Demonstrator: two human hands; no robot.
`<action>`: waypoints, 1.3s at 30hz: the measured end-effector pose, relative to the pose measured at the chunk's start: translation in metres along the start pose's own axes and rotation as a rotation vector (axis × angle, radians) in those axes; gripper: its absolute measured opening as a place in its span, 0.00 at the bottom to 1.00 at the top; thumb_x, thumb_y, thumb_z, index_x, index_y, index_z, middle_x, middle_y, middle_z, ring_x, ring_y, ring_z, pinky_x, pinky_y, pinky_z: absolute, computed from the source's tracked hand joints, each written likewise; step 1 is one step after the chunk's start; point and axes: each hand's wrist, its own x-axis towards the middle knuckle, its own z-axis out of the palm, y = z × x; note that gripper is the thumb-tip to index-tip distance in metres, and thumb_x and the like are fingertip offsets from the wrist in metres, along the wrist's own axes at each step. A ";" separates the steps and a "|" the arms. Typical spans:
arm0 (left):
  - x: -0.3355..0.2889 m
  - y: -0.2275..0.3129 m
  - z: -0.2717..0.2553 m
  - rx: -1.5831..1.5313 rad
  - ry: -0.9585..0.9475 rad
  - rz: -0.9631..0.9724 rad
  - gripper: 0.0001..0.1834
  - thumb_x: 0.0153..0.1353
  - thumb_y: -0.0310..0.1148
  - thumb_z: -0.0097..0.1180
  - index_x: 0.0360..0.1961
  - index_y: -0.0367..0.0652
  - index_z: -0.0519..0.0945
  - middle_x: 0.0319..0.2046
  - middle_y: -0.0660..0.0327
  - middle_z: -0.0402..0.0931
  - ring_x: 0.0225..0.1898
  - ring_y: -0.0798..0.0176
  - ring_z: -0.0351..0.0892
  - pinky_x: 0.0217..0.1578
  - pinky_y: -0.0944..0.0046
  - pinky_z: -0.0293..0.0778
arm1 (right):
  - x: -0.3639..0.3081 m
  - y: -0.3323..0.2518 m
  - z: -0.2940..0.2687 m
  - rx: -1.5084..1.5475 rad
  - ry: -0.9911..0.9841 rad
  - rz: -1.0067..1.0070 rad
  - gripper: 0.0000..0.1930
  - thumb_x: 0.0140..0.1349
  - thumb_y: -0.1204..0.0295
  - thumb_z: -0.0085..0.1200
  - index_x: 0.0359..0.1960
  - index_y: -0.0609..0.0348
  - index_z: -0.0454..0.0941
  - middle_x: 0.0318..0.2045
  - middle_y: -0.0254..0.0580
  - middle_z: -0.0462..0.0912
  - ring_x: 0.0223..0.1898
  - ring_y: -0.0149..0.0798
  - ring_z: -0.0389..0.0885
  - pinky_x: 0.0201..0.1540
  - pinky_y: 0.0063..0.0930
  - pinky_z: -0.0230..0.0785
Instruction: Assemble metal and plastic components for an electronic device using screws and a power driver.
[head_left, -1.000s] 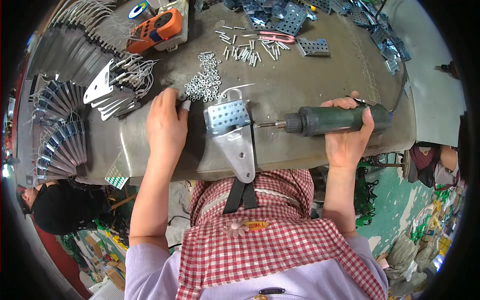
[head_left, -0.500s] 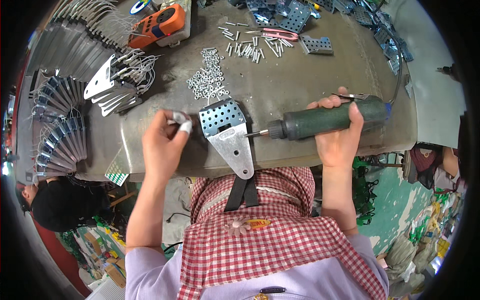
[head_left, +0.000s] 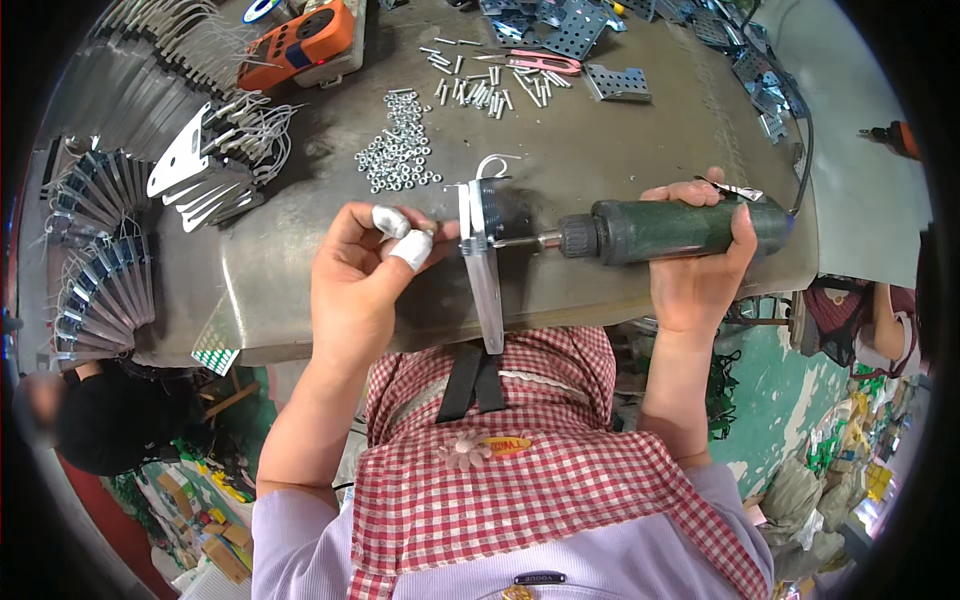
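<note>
Wrapped around the green power screwdriver (head_left: 665, 232), the right hand (head_left: 690, 285) holds its bit (head_left: 522, 241) level at the right side of a metal bracket (head_left: 484, 290).
Stood on edge at the front of the table (head_left: 240, 300), the bracket points its narrow end toward the checked apron (head_left: 500, 490). Left of it, the left hand (head_left: 360, 280) has its white-wrapped thumb and finger drawn together, with fingertips near the bracket; whether they pinch something small, I cannot tell. Nuts (head_left: 400, 155) lie in a heap beyond that hand, with screws (head_left: 497, 98) and pink scissors (head_left: 545, 62) farther back.
</note>
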 end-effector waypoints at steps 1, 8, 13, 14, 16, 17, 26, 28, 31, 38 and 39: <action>0.000 -0.001 0.002 -0.004 -0.005 -0.003 0.10 0.53 0.14 0.45 0.34 0.40 0.65 0.36 0.57 0.71 0.43 0.55 0.75 0.47 0.56 0.73 | 0.000 -0.003 0.000 0.018 -0.002 -0.010 0.17 0.55 0.67 0.49 0.46 0.58 0.63 0.31 0.35 0.69 0.38 0.34 0.69 0.54 0.41 0.56; -0.003 -0.008 0.013 0.168 -0.046 0.129 0.11 0.52 0.14 0.47 0.34 0.39 0.65 0.36 0.56 0.72 0.42 0.60 0.74 0.45 0.62 0.71 | 0.000 -0.011 -0.008 0.060 -0.014 -0.028 0.19 0.54 0.68 0.51 0.46 0.59 0.63 0.32 0.36 0.69 0.38 0.35 0.70 0.54 0.42 0.56; -0.005 -0.011 0.013 0.227 -0.088 0.195 0.11 0.50 0.15 0.47 0.34 0.38 0.65 0.37 0.55 0.72 0.41 0.64 0.73 0.46 0.65 0.68 | 0.000 -0.010 -0.006 0.067 -0.006 -0.017 0.19 0.54 0.68 0.51 0.46 0.59 0.64 0.31 0.36 0.70 0.38 0.35 0.70 0.54 0.41 0.56; -0.005 -0.011 0.013 0.237 -0.085 0.188 0.11 0.50 0.14 0.48 0.34 0.37 0.66 0.38 0.55 0.72 0.43 0.64 0.73 0.47 0.65 0.68 | 0.000 -0.009 -0.005 0.067 -0.006 -0.016 0.19 0.54 0.68 0.51 0.46 0.59 0.64 0.31 0.36 0.70 0.38 0.35 0.70 0.54 0.41 0.56; -0.004 -0.013 0.012 0.244 -0.080 0.181 0.11 0.50 0.14 0.48 0.34 0.36 0.66 0.38 0.55 0.73 0.44 0.65 0.73 0.48 0.65 0.68 | 0.000 -0.008 -0.006 0.051 0.006 -0.027 0.19 0.54 0.68 0.52 0.46 0.59 0.64 0.31 0.35 0.71 0.38 0.35 0.70 0.53 0.41 0.56; -0.002 -0.015 0.012 0.235 -0.086 0.164 0.11 0.50 0.14 0.49 0.34 0.36 0.67 0.38 0.56 0.73 0.42 0.66 0.73 0.47 0.66 0.68 | 0.001 -0.009 -0.006 0.049 0.006 -0.027 0.19 0.54 0.68 0.52 0.46 0.59 0.64 0.31 0.35 0.71 0.38 0.35 0.70 0.53 0.41 0.56; 0.006 -0.019 0.007 0.101 -0.097 -0.040 0.09 0.52 0.20 0.56 0.34 0.38 0.70 0.34 0.62 0.74 0.37 0.71 0.73 0.41 0.70 0.69 | 0.002 -0.009 -0.011 0.086 -0.013 -0.003 0.17 0.53 0.69 0.51 0.43 0.58 0.64 0.30 0.35 0.70 0.38 0.34 0.70 0.53 0.41 0.56; 0.006 -0.019 0.006 0.100 -0.105 -0.038 0.09 0.52 0.21 0.56 0.33 0.38 0.71 0.33 0.63 0.73 0.37 0.72 0.72 0.41 0.70 0.69 | 0.001 -0.006 -0.012 0.097 0.031 0.014 0.17 0.54 0.68 0.51 0.43 0.58 0.64 0.30 0.35 0.71 0.38 0.34 0.70 0.53 0.40 0.57; 0.009 -0.014 0.006 0.115 -0.145 -0.054 0.10 0.52 0.21 0.56 0.36 0.37 0.72 0.34 0.63 0.74 0.37 0.71 0.73 0.42 0.70 0.69 | 0.002 -0.006 -0.013 0.076 0.058 0.005 0.17 0.54 0.68 0.51 0.43 0.58 0.65 0.31 0.35 0.71 0.38 0.34 0.70 0.53 0.40 0.57; 0.010 -0.012 0.004 0.337 -0.249 0.070 0.13 0.53 0.20 0.55 0.41 0.33 0.72 0.34 0.61 0.74 0.38 0.69 0.74 0.42 0.70 0.71 | 0.004 -0.005 -0.016 0.069 0.048 0.000 0.17 0.54 0.67 0.52 0.43 0.59 0.65 0.31 0.35 0.71 0.38 0.34 0.71 0.53 0.40 0.57; 0.012 -0.011 0.004 0.391 -0.257 0.083 0.12 0.53 0.20 0.56 0.40 0.33 0.73 0.34 0.61 0.74 0.38 0.70 0.74 0.41 0.70 0.71 | 0.005 -0.006 -0.016 0.067 0.057 0.002 0.17 0.54 0.67 0.52 0.43 0.59 0.65 0.31 0.35 0.71 0.38 0.34 0.71 0.53 0.40 0.58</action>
